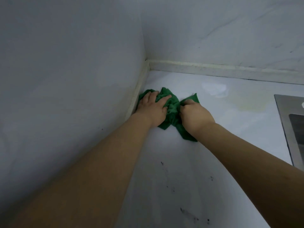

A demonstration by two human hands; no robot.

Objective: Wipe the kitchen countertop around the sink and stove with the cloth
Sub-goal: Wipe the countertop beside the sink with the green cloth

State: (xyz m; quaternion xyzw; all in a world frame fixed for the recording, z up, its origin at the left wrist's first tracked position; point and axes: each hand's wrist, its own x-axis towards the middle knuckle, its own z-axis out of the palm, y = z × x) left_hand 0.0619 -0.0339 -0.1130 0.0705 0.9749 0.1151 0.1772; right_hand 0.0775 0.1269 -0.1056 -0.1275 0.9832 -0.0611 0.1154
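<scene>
A crumpled green cloth (pixel 172 107) lies on the white marble countertop (pixel 189 162), close to the corner where two walls meet. My left hand (pixel 152 108) lies on the cloth's left part with fingers spread and bent into its folds, beside the left wall. My right hand (pixel 195 115) grips the cloth's right part with curled fingers. The cloth bunches up between the two hands, and its ends stick out behind and in front of them.
A steel sink rim (pixel 284 129) runs along the right edge. A pale upstand (pixel 222 69) lines the back wall, and another follows the left wall. Dark smudges (pixel 189 214) mark the near countertop. A yellowish stain (pixel 243 106) sits left of the sink.
</scene>
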